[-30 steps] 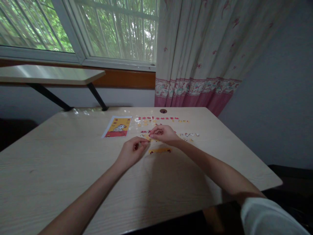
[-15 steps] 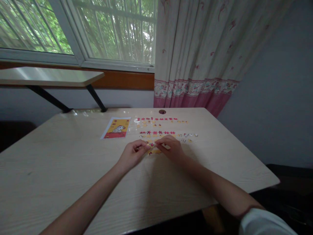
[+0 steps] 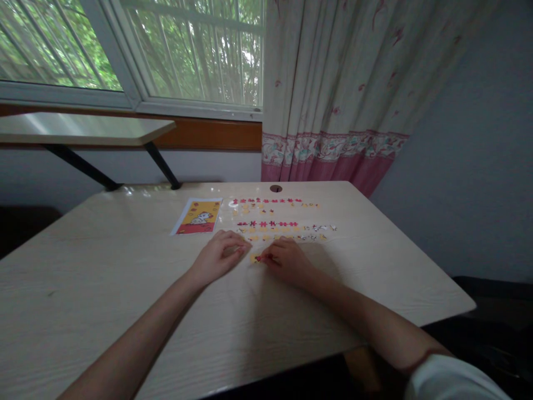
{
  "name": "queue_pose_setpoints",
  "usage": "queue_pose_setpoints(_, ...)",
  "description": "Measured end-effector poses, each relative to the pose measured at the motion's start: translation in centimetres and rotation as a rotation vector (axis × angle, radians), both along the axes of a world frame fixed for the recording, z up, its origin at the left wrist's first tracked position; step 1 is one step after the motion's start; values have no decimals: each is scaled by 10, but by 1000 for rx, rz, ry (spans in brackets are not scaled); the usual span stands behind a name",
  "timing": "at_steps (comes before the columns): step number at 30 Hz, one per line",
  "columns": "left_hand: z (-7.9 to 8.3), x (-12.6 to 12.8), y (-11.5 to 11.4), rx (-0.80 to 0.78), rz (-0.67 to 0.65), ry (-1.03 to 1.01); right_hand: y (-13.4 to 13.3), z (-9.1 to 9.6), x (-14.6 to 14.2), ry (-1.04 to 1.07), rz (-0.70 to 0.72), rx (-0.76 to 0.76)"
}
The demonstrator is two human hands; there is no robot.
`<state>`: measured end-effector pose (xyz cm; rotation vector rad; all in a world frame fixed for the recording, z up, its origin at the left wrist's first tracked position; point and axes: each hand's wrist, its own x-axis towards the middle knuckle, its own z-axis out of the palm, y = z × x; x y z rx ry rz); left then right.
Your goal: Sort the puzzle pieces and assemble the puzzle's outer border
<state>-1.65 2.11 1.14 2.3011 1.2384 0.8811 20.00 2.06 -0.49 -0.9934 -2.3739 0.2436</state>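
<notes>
My left hand [image 3: 217, 256] rests on the light wooden table [image 3: 125, 311] with its fingers curled together, nothing showing in them. My right hand [image 3: 285, 259] lies beside it, fingers closed and pressing on a small strip of joined yellow and red puzzle pieces [image 3: 254, 258] that peeks out at its fingertips. Rows of loose red, yellow and white puzzle pieces [image 3: 268, 224] lie just beyond both hands. A printed reference picture [image 3: 197, 216], yellow and red with a white animal, lies flat to the left of the rows.
A cable hole [image 3: 275, 188] sits near the table's far edge. A second tabletop [image 3: 83, 128] on black legs stands under the window at the back left. A flowered curtain with a pink hem [image 3: 333, 150] hangs behind the table.
Both hands have drawn back toward me from the rows of pieces and come down onto the table. The right hand now covers the yellow strip that lay bare before.
</notes>
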Motion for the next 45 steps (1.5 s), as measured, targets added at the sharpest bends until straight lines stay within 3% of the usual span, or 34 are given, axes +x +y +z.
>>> queue_pose_setpoints(4, -4, -3, -1, 32, -47, 189, -3, -4, -4, -72, -14, -28)
queue_pose_setpoints(9, -9, -1, -2, 44, -44, 269, -4, -3, -7, -111, -21, -28)
queue_pose_setpoints(26, -6, 0, -3, 35, -55, 285, -4, -4, -9, -102, -31, 15)
queue_pose_setpoints(36, -8, 2, -5, 38, -28, 305, -8, 3, -5, -154, 73, 31)
queue_pose_setpoints(42, -5, 4, -7, 42, -42, 337, 10, 17, 18, -74, 210, -105)
queue_pose_setpoints(45, -5, 3, -7, 47, -56, 341, 25, 23, 43, -36, 192, -97)
